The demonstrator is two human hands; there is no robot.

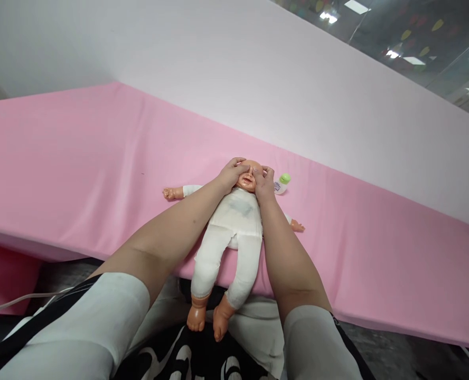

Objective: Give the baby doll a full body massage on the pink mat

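Observation:
A baby doll [238,211] with a white cloth body lies on its back on the pink cover. Its head points away from me, and its feet hang over the near edge. My left hand [231,174] cups the left side of the doll's head, its thumb across the face by the eye. On the other side, my right hand [264,183] curls round the head with its thumb near the other eye. Both thumbs hide the doll's eyes; its mouth shows between my wrists. The doll's arms stretch out to either side.
A small clear bottle [282,183] with a green cap lies just right of my right hand. The pink-covered bench [377,237] runs along a white wall [218,68]. Windows [396,42] are above it at the upper right. A pale cable [16,301] crosses at lower left.

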